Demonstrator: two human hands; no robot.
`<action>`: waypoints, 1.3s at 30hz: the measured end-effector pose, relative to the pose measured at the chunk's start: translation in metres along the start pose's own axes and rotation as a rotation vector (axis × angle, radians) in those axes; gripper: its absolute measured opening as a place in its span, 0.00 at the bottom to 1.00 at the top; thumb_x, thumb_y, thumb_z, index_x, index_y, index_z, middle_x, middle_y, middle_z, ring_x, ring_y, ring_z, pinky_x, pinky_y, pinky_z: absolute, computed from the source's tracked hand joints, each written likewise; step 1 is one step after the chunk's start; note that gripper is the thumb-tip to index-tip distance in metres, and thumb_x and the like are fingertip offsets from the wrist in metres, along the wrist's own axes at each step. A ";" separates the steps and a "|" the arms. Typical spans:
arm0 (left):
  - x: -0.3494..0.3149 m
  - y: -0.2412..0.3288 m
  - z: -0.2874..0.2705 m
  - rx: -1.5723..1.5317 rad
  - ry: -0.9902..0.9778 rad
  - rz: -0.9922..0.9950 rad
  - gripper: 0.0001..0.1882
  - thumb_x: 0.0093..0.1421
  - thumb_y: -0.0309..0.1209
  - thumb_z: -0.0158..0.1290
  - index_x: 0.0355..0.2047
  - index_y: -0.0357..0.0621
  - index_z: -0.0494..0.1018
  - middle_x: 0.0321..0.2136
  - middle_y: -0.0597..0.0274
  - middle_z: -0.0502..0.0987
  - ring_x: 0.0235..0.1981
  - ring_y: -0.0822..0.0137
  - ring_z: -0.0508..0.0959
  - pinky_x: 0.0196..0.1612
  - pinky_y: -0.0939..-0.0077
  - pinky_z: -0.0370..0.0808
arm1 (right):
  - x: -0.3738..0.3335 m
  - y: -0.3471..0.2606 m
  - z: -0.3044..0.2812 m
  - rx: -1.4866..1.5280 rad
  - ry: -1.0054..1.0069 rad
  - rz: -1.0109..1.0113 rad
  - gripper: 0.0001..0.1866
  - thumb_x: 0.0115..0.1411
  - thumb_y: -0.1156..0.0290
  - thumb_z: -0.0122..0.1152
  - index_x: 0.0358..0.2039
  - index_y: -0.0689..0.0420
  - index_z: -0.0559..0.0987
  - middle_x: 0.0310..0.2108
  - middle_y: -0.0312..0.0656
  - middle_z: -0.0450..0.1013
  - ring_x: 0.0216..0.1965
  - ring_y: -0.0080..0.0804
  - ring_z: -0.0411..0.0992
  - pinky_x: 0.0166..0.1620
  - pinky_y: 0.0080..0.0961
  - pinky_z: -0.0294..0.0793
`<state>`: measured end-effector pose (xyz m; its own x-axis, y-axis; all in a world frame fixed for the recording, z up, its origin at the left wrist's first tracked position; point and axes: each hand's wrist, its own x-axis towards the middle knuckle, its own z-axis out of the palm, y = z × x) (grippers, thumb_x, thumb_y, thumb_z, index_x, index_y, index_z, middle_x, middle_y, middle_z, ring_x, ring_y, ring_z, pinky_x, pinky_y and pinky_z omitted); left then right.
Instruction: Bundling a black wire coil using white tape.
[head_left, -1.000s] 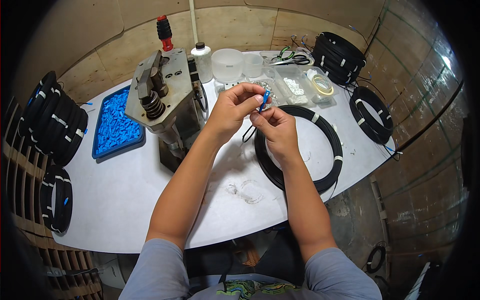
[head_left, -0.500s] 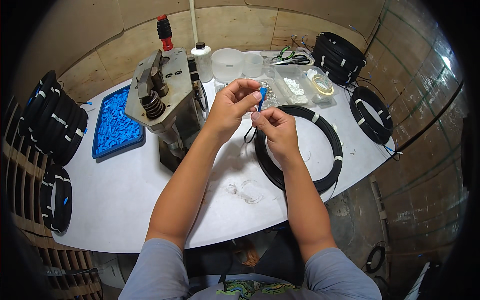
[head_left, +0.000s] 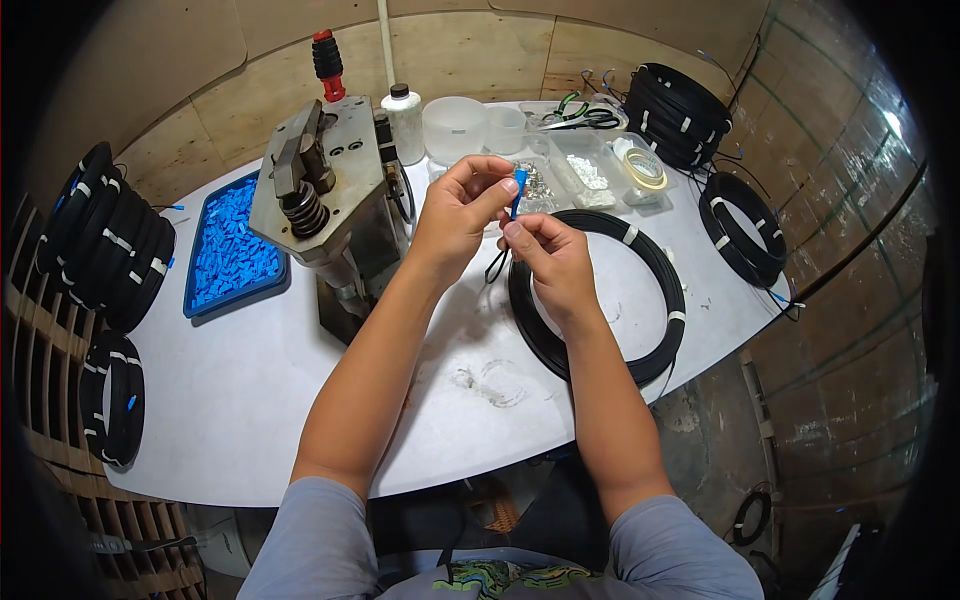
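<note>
Between the thumb and fingers of my left hand (head_left: 458,218) is a small blue connector housing (head_left: 521,177), held upright above the table. Just below it, my right hand (head_left: 556,262) pinches the thin blue wire end (head_left: 515,209) that runs into the housing. A small loop of black cable (head_left: 494,266) hangs under the fingers. Beneath my right hand and forearm lies a coil of black cable (head_left: 674,292), bound with white tape. My fingers hide how deep the wire sits in the housing.
On the left are a metal press (head_left: 345,180) and a blue tray (head_left: 240,296) of blue housings. Behind my hands stand clear boxes (head_left: 648,204) of small parts, a white bottle (head_left: 404,125) and round tubs (head_left: 455,125). More cable coils (head_left: 678,115) sit at both sides.
Both hands have shifted slightly to the left with the blue connector housing and its wire. The grip of each looks the same.
</note>
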<state>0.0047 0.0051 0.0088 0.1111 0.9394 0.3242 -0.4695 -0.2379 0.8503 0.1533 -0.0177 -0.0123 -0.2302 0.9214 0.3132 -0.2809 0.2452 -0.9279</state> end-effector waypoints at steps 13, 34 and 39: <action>-0.001 0.004 -0.002 -0.145 -0.037 -0.096 0.15 0.62 0.27 0.58 0.49 0.41 0.70 0.42 0.50 0.79 0.41 0.65 0.78 0.43 0.70 0.75 | 0.001 0.002 -0.004 0.004 -0.029 0.001 0.12 0.65 0.64 0.62 0.38 0.61 0.81 0.27 0.32 0.74 0.29 0.15 0.68 0.36 0.14 0.67; 0.000 0.004 -0.003 -0.014 -0.049 -0.105 0.11 0.63 0.27 0.56 0.45 0.40 0.71 0.43 0.50 0.79 0.40 0.66 0.78 0.43 0.72 0.76 | 0.000 -0.002 -0.002 0.006 0.000 0.020 0.11 0.66 0.66 0.61 0.36 0.63 0.80 0.28 0.34 0.75 0.31 0.16 0.70 0.38 0.15 0.69; 0.000 0.003 0.001 -0.019 -0.054 -0.080 0.11 0.63 0.27 0.57 0.44 0.40 0.72 0.42 0.52 0.79 0.41 0.67 0.78 0.43 0.73 0.75 | 0.000 0.002 -0.003 0.014 0.007 0.010 0.08 0.64 0.69 0.63 0.35 0.62 0.80 0.29 0.34 0.76 0.31 0.16 0.71 0.37 0.15 0.69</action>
<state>0.0041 0.0041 0.0118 0.1956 0.9406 0.2774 -0.4738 -0.1570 0.8665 0.1552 -0.0162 -0.0145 -0.2269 0.9257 0.3026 -0.2920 0.2317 -0.9279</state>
